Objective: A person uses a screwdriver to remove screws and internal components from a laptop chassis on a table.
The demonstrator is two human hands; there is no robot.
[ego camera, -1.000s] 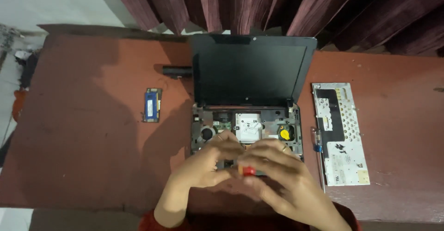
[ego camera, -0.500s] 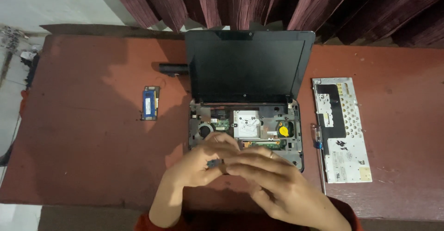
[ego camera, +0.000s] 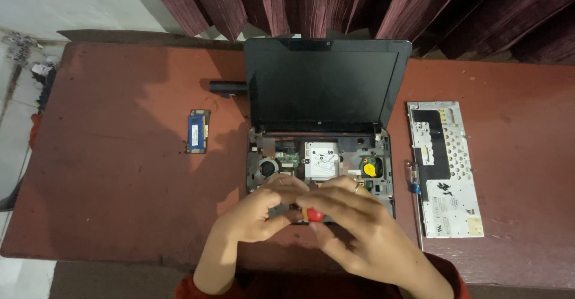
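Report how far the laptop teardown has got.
Done: the keyboard lies face-down right of the open laptop, a memory module sits left, and the internals are bare. In hand: left hand and right hand meet over the front edge around a small red-handled tool. Left: fan, yellow coin cell and boards remain inside.

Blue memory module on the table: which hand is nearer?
Left. The left hand is right of and below the blue memory module; the right hand is farther right, over the open laptop.
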